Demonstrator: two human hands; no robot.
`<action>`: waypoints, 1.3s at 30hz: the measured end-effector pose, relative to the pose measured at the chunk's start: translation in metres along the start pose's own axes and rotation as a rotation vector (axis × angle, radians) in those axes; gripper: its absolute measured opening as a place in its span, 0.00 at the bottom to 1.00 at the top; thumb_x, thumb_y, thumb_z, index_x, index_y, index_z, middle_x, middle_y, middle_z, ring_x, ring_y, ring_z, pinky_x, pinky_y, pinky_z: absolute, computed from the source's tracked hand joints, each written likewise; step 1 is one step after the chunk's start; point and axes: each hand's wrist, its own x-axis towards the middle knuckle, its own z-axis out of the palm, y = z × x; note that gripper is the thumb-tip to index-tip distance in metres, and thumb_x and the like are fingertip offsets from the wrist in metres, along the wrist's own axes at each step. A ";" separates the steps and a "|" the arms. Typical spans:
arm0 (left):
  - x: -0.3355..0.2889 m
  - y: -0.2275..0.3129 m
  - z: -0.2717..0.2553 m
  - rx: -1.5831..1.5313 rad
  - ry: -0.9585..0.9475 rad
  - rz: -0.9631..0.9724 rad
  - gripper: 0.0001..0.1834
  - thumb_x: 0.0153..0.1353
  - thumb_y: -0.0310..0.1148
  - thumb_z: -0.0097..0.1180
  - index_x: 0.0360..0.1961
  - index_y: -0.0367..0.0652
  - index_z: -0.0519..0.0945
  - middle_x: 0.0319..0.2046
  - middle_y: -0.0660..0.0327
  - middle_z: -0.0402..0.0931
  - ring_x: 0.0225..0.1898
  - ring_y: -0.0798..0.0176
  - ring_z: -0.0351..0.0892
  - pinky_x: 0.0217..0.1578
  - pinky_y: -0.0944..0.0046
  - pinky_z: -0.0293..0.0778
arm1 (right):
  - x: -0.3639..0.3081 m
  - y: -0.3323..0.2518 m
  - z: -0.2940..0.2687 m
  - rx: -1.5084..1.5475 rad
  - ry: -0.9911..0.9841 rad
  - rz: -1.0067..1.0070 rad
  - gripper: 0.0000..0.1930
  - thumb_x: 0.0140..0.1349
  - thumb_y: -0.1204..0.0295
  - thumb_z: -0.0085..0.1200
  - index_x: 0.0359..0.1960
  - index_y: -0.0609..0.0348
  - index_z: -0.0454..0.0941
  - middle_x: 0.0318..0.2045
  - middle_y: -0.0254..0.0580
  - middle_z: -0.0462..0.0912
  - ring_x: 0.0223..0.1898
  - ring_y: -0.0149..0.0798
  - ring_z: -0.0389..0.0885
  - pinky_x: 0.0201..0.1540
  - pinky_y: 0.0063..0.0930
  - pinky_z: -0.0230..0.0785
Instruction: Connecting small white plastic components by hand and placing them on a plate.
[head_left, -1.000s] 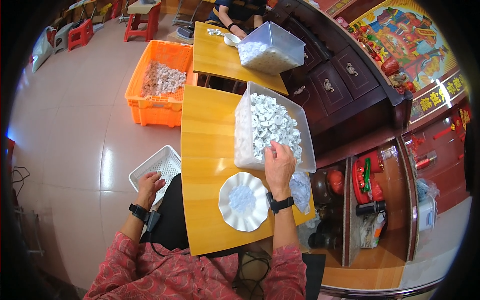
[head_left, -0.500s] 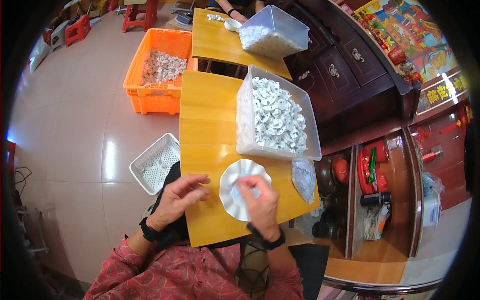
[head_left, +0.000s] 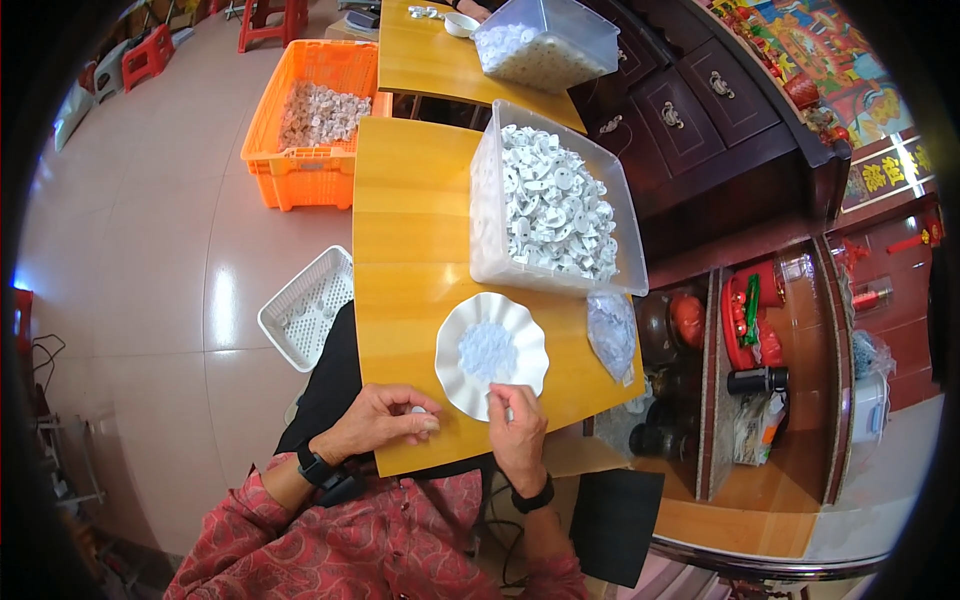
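Observation:
A white plate with a wavy rim (head_left: 452, 375) lies on the yellow table, with a pile of small pale bluish pieces (head_left: 487, 350) in its middle. At the plate's near edge my right hand (head_left: 518, 432) is closed in a pinch; a whitish bit shows at the fingertips, too small to name. My left hand (head_left: 385, 420) is over the table's near left edge, thumb and fingers closed on a small white piece (head_left: 418, 409). Beyond the plate stands a clear plastic bin (head_left: 492, 262) heaped with white plastic parts (head_left: 560, 205).
A clear plastic bag of pale pieces (head_left: 610, 335) lies right of the plate. Left of the table are a white perforated basket (head_left: 290, 325) and an orange crate (head_left: 300, 165) with small parts. Another bin (head_left: 550, 75) stands on the far table, near a person's hand. Dark cabinets (head_left: 680, 120) line the right.
My right hand has drawn back from the plate's middle to its near rim, uncovering the pile. My left hand has come nearer to me, its fingers now closed together. The view has shifted slightly.

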 end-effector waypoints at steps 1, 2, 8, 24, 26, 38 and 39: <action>0.001 0.002 0.002 0.015 0.000 -0.015 0.11 0.64 0.29 0.61 0.45 0.35 0.81 0.31 0.62 0.83 0.29 0.74 0.81 0.31 0.74 0.78 | 0.003 0.006 -0.001 0.000 -0.001 0.003 0.10 0.58 0.80 0.57 0.42 0.60 0.81 0.33 0.41 0.81 0.37 0.45 0.80 0.43 0.38 0.69; 0.002 0.002 0.004 0.031 0.000 -0.030 0.11 0.64 0.29 0.60 0.45 0.35 0.81 0.30 0.62 0.83 0.29 0.74 0.81 0.30 0.75 0.78 | 0.006 0.012 -0.002 -0.119 0.013 -0.053 0.11 0.57 0.80 0.56 0.42 0.59 0.81 0.36 0.40 0.80 0.40 0.45 0.78 0.45 0.39 0.67; 0.007 -0.003 0.014 -0.073 -0.015 -0.069 0.18 0.65 0.30 0.59 0.55 0.36 0.77 0.29 0.63 0.81 0.28 0.74 0.81 0.29 0.75 0.79 | 0.005 0.011 -0.004 -0.341 -0.084 -0.139 0.15 0.52 0.83 0.52 0.42 0.59 0.81 0.44 0.42 0.77 0.48 0.46 0.74 0.50 0.41 0.62; 0.016 -0.004 0.018 -0.048 0.141 -0.140 0.15 0.67 0.34 0.57 0.50 0.35 0.80 0.28 0.61 0.82 0.27 0.72 0.82 0.31 0.73 0.80 | -0.016 0.004 -0.027 -0.254 -0.148 -0.209 0.11 0.49 0.77 0.63 0.36 0.60 0.81 0.44 0.40 0.78 0.47 0.44 0.74 0.54 0.42 0.61; 0.015 -0.006 0.017 -0.109 0.125 -0.127 0.18 0.68 0.36 0.55 0.52 0.32 0.79 0.33 0.59 0.83 0.32 0.69 0.84 0.37 0.71 0.82 | -0.019 0.006 -0.025 -0.245 -0.129 -0.218 0.09 0.49 0.78 0.63 0.34 0.59 0.81 0.42 0.39 0.78 0.46 0.44 0.75 0.53 0.40 0.61; 0.011 -0.002 0.017 -0.399 -0.001 -0.107 0.20 0.72 0.27 0.46 0.62 0.33 0.69 0.54 0.50 0.75 0.54 0.53 0.79 0.54 0.62 0.78 | -0.018 0.000 -0.025 0.489 -0.074 0.320 0.04 0.61 0.79 0.57 0.37 0.64 0.79 0.38 0.39 0.82 0.41 0.33 0.80 0.47 0.26 0.70; 0.011 -0.002 0.018 -0.399 0.000 -0.107 0.20 0.72 0.27 0.46 0.62 0.33 0.69 0.54 0.50 0.75 0.54 0.53 0.79 0.54 0.62 0.78 | -0.017 -0.002 -0.026 0.671 -0.086 0.465 0.05 0.64 0.78 0.55 0.40 0.66 0.79 0.39 0.38 0.82 0.41 0.29 0.79 0.48 0.23 0.70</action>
